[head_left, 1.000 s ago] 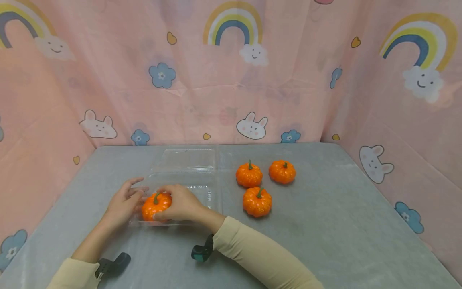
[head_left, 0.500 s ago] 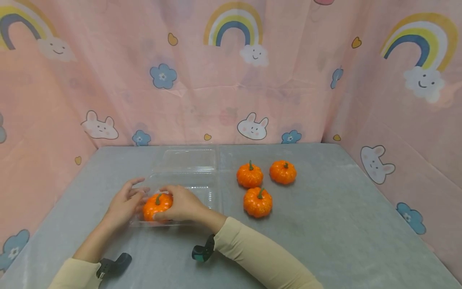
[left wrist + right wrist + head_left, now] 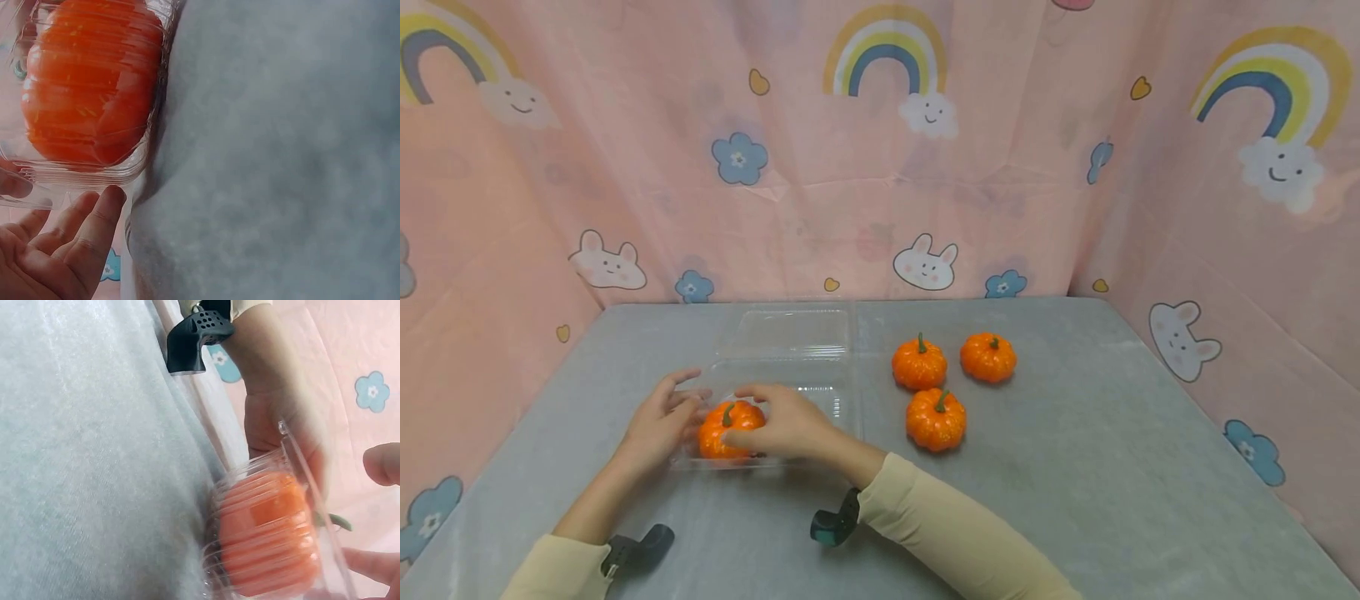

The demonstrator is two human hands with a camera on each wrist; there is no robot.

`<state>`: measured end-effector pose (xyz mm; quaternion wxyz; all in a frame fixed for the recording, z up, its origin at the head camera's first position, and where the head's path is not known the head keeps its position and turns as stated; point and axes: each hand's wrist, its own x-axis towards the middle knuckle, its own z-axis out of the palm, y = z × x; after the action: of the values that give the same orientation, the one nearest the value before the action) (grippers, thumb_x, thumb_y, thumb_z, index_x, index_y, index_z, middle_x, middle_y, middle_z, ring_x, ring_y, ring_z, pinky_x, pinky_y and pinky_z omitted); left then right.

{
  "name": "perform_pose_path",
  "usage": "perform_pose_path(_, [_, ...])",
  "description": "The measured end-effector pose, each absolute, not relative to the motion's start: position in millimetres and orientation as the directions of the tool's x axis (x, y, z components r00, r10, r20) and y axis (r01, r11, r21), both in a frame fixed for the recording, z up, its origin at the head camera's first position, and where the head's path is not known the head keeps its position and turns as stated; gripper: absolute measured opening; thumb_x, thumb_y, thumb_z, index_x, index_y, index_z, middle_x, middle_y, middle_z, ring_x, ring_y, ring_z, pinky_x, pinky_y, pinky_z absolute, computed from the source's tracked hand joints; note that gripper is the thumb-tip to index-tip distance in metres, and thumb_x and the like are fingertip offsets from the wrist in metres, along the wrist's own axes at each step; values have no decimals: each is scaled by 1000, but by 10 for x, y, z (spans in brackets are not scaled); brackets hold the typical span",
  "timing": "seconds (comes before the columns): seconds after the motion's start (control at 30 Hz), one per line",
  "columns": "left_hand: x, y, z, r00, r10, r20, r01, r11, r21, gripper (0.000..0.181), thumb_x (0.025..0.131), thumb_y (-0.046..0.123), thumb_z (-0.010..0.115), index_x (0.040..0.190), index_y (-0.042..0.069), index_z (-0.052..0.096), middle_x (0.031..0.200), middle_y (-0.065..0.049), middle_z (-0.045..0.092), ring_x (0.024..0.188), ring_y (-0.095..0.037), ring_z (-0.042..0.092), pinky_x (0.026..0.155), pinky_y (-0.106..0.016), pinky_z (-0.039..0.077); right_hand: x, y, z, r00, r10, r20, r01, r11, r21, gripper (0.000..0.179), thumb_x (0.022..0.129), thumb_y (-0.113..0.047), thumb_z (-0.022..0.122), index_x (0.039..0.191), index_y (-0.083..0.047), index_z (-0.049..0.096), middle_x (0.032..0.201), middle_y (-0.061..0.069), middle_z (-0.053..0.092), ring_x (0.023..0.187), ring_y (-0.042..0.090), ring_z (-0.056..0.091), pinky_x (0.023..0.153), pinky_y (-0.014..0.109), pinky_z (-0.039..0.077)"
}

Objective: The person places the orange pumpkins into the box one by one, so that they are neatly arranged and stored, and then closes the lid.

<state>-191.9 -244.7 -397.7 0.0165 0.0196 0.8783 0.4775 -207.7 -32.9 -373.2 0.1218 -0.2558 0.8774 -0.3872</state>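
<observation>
A small orange pumpkin (image 3: 715,433) with a green stem sits in the front left of a clear plastic box (image 3: 838,408), whose lid (image 3: 790,332) lies folded back behind it. My left hand (image 3: 655,425) is at the box's left end; in the left wrist view its fingers (image 3: 94,234) touch the outer wall and the thumb lies over the rim. My right hand (image 3: 790,425) hovers over the box just right of the pumpkin, its thumb and fingers spread apart. In the right wrist view its fingertips (image 3: 382,465) stand off from the pumpkin.
Three more orange pumpkins stand on the grey table (image 3: 1075,467) right of the box: a back left one (image 3: 918,367), a back right one (image 3: 988,358) and a front one (image 3: 936,421). A pink patterned curtain (image 3: 1000,167) walls the table's back and sides.
My right hand has let go of the pumpkin in the box and drawn slightly right, its fingers spreading. My left hand stays at the box's left end.
</observation>
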Motion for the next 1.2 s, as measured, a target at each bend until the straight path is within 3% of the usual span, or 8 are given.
perform_pose_path(0.17, [-1917,-2445,-3979,-999,47,-9,17,543,840,55,104,31,37,151,7,23,141,-29,47,113,-40,61,85,-42,57,-2023,-250,-3667,-835,-550,18,-378,548,-746,57,80,-47,69,131,-22,59,130,-4,62,118,20,58,93,35,52])
perform_pose_path(0.47, [-1920,-2448,-3998,-999,43,-19,8,544,839,55,104,32,37,151,7,22,142,-29,46,114,-40,61,86,-44,57,-1956,-124,-3576,-836,-548,23,-373,538,-756,56,80,-48,69,131,-25,59,131,4,62,118,29,57,87,37,52])
perform_pose_path(0.87, [-1911,-2438,-3982,-999,50,-11,17,538,843,54,104,29,37,151,7,23,141,-28,47,113,-40,61,85,-44,57,-1929,81,-3467,-839,-535,99,-407,496,-767,52,81,-40,73,129,-28,60,132,-4,60,117,23,57,90,34,51])
perform_pose_path(1.2, [-1907,-2439,-3967,-998,56,-4,27,528,849,52,104,27,37,150,6,24,140,-29,47,114,-41,60,84,-41,58,-1947,240,-3401,-840,-525,140,-414,453,-790,52,81,-39,73,129,-24,60,132,-3,61,120,25,56,97,41,49])
